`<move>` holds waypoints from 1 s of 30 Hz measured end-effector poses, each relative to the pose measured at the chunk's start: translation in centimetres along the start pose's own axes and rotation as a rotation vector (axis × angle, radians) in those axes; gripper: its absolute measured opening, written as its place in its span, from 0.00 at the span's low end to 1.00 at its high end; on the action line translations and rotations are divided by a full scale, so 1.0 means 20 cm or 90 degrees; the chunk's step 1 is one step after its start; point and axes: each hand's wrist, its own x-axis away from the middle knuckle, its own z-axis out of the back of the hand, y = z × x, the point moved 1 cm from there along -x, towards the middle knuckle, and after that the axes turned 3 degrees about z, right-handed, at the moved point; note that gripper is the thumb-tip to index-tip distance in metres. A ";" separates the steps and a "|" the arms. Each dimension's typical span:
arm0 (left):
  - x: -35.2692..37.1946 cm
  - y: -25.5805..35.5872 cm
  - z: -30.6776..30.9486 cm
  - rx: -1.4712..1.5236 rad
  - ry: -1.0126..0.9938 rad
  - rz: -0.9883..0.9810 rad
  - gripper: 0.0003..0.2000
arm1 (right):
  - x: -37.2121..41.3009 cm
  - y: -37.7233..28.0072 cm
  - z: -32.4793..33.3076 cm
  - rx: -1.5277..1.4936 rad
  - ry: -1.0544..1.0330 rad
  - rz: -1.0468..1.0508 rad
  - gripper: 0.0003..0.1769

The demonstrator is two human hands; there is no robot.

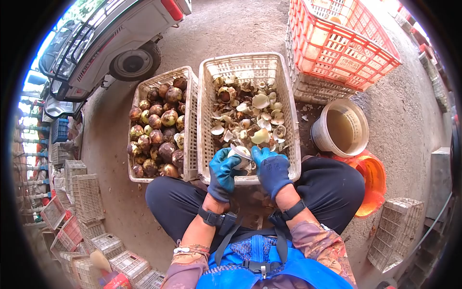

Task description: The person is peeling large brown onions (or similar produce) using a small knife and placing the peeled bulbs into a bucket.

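Over the near end of a pale plastic crate (290,108), my two gloved hands are close together. My left hand (223,174), in a blue work glove, is closed around a whitish peeled bulb (237,159). Right beside it, my right hand (271,166) has its fingers bent against a pale, thin curved piece on top of the bulb; I cannot tell whether it grips a blade or a strip of peel. Below them in the crate lie many cup-shaped peelings (260,101), white inside and brown outside. Unpeeled brown round bulbs (169,118) fill a second crate (191,111) to the left.
A bucket of murky liquid (340,127) stands on the right, with an orange basket (373,185) behind my knee. Stacked red crates (344,48) rise at the back right. A vehicle (115,38) is parked at upper left. More crates (88,197) line the left side.
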 end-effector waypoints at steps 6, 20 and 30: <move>-0.05 -0.08 0.10 0.168 -0.084 0.143 0.14 | -0.04 0.15 -0.16 -0.092 -0.047 -0.172 0.16; -0.11 -0.16 0.19 0.307 -0.078 0.193 0.17 | 0.00 -0.03 -0.05 -0.086 0.054 0.025 0.21; -0.05 -0.10 0.09 0.329 -0.036 0.231 0.20 | -0.02 0.08 -0.11 -0.114 -0.077 -0.206 0.11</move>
